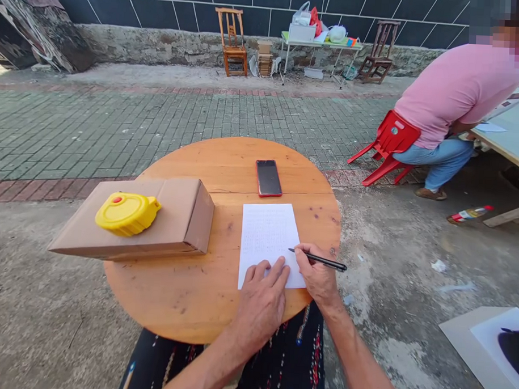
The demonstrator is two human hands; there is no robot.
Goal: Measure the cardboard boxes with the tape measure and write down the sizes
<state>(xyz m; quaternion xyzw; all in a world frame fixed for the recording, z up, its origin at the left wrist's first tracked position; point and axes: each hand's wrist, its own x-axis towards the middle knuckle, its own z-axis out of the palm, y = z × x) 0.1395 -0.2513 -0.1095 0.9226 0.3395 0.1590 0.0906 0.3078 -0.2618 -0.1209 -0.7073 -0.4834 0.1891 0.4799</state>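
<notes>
A white sheet of paper [267, 226] with rows of faint handwriting lies near the right side of the round wooden table [170, 302]. Resting flat on its lower part is my left hand [264, 294], fingers spread over the page. My right hand [318, 276] grips a black pen [325, 260] at the paper's right edge, the tip pointing left above or on the writing; whether it touches I cannot tell. Beyond the paper lies a phone [268, 178] with a dark screen and a red edge.
On the table's left stands a cardboard box [156, 230], overhanging the edge, with a yellow case with a red button [129, 212] on top. A person in a pink shirt [454, 82] sits on a red chair [395, 134] at right. A bottle [470, 214] lies on the ground.
</notes>
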